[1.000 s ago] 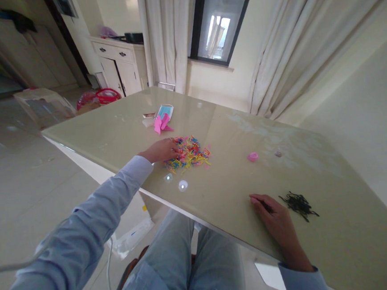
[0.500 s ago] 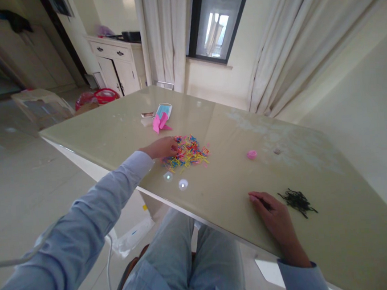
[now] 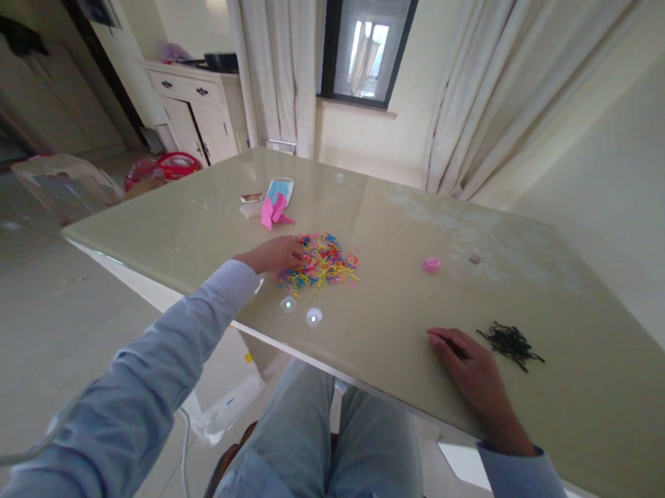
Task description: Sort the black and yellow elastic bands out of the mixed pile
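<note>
A loose heap of small multicoloured bands [image 3: 328, 265] lies on the table, in yellow, blue, red and pink. At its left side is my left hand [image 3: 278, 254], fingers bent together with their tips among the bands; what they pinch is hidden. My right hand [image 3: 465, 365] rests near the table's front edge, thumb and fingers closed together. A dark patch shows between them, too small to make out. Just right of that hand lies a pile of black strips or bands [image 3: 511, 345]. Farther back sits a small pink ring-shaped bundle [image 3: 431, 265].
Behind the coloured heap lie pink pieces [image 3: 275, 211], a blue-and-white packet [image 3: 280, 190] and a small brown-and-white item [image 3: 251, 198]. A small tan piece [image 3: 474, 258] sits at the right. The table [image 3: 385, 337] ends close to my lap. A white cable [image 3: 187, 467] hangs at left.
The view has shifted very slightly. My left hand stays at the coloured heap with only a small finger movement, and my right hand keeps its place.
</note>
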Action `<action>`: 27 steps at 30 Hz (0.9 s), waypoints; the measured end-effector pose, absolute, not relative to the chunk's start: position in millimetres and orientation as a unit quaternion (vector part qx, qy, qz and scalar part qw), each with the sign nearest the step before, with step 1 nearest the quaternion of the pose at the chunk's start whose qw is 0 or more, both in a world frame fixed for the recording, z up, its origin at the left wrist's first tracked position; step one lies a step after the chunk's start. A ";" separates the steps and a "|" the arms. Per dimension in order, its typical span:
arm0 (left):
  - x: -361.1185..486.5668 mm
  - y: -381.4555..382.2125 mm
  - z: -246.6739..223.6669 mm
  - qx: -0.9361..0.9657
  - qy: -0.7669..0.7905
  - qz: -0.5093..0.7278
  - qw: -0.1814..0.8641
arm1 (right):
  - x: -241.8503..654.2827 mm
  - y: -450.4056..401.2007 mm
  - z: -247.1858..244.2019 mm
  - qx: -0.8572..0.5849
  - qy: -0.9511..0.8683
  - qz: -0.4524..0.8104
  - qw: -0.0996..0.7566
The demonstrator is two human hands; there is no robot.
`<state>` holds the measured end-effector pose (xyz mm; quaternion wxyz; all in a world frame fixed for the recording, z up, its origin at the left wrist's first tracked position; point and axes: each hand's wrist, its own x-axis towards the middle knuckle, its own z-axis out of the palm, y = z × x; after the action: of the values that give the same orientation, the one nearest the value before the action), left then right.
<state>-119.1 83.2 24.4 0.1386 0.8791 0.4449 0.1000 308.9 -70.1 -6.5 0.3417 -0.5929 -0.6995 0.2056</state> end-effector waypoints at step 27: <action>-84.6 43.6 39.7 0.589 0.460 0.479 0.461 | 311.6 -64.5 -8.3 -0.595 -0.702 0.186 0.344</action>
<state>-84.6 43.6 39.7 0.4612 0.5889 0.4598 0.4785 311.6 -64.5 -8.3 0.3445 -0.5950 -0.7021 0.1855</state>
